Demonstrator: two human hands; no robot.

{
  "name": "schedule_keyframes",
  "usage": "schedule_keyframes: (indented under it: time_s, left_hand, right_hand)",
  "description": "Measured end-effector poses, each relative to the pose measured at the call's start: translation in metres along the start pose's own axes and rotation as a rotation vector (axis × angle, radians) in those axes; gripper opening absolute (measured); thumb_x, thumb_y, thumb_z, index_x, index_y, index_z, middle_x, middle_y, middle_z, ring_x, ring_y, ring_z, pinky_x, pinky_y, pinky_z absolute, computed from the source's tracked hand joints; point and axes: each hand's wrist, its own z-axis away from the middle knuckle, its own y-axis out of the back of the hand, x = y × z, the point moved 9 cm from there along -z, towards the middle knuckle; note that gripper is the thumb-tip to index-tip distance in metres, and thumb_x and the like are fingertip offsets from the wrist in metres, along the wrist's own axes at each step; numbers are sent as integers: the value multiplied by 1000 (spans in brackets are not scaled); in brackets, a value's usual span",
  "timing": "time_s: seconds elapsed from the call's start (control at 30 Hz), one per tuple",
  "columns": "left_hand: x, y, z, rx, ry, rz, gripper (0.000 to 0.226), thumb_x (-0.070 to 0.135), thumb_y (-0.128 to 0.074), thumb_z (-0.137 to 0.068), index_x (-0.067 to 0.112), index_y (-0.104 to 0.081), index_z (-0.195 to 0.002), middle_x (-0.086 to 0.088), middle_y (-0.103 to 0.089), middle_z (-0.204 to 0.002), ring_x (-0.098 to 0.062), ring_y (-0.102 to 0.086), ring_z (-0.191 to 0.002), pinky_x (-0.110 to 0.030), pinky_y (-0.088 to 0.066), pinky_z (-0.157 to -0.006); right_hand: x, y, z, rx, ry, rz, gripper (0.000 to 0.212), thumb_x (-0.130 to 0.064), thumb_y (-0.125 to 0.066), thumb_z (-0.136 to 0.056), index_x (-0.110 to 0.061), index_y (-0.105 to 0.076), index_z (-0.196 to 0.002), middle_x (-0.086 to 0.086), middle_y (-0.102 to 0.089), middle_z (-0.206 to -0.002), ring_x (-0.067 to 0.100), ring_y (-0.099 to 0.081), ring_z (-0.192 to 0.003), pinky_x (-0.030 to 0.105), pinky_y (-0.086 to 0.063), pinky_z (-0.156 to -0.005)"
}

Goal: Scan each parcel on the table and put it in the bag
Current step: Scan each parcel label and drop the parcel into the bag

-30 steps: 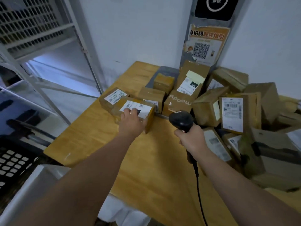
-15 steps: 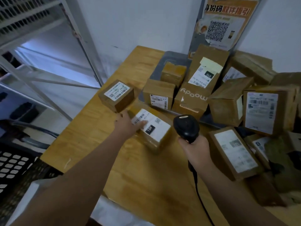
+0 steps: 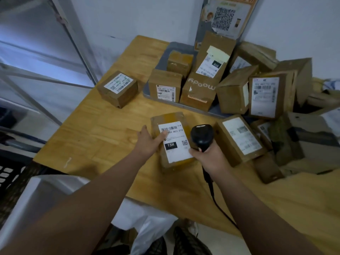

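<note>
One parcel (image 3: 173, 142) lies flat on the table (image 3: 103, 131) at the centre of the frame, label up and barcode toward the far end, apparently turned so that the code faces the reader. The left hand (image 3: 148, 143) rests on its left side. The grip is spread, with straight fingers (image 3: 162, 136) laid over the label's edge just below the barcode and the thumb held out. It looks meant to keep the parcel from sliding, not to lift it. The right hand (image 3: 208, 157) has its grip wrapped tight around the handle of the scanner (image 3: 201, 135), whose head hangs over the parcel's right edge, tilted toward the label. Its cable (image 3: 219, 207) trails toward the bottom of the frame.

The scan seems to be in progress, and bagging this parcel would come next. What appears to be the white bag (image 3: 152, 221) hangs below the near table edge at lower centre, within easy reach for a drop.

By count there is one scanner, one bag and one parcel in hand. A lone box (image 3: 117, 88) sits apart at centre left. Four boxes stand on or lean against the grey tray (image 3: 161, 57) at upper centre. The heap (image 3: 266, 96) at the right holds at least seven more, but it is too jumbled for a sure total.
</note>
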Motion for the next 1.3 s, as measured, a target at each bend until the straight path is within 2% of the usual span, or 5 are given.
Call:
schedule_keyframes:
  time_s: [0.17,0.3,0.5,0.93,1.3]
  left_hand:
    - [-37,-24,32,-193,197,292,52,52,-51,-94,24,-46,-138,1,-61,-121,-16,-59,-100,-36,-48,-88]
    - [-45,-32,45,-240,194,336,55,55,-52,-92,36,-37,-142,4,-62,-123,-21,-58,-111,-47,-42,-104]
    - [-48,-37,66,-351,129,342,68,22,-70,-87,38,-26,-137,-4,-69,-115,-19,-65,-104,-40,-53,-86]
    - [-4,-65,91,-179,-103,250,89,18,-77,-80,34,-24,-150,5,-54,-109,-7,-58,-98,-29,-54,-78]
    - [4,-75,99,-124,-135,199,91,20,-77,-81,36,-22,-152,3,-55,-115,-4,-57,-97,-27,-54,-76]
  right_hand:
    - [19,-5,13,-27,-135,-225,23,-7,-75,-82,-18,-58,-93,4,-65,-101,20,-61,-93,33,-54,-77]
    - [50,-9,31,-86,-232,-444,26,-5,-74,-82,-17,-65,-103,7,-71,-106,23,-68,-97,43,-57,-85]
    - [81,3,56,-9,-185,-581,25,0,-71,-83,-20,-68,-98,-2,-74,-96,16,-70,-90,29,-56,-74]
    - [35,73,98,15,54,-243,17,-14,-72,-85,-10,-64,-71,0,-55,-51,10,-52,-46,22,-46,-49]
    - [37,99,117,46,9,-175,36,-30,-71,-86,-6,-62,-60,4,-59,-47,20,-62,-46,36,-57,-60]
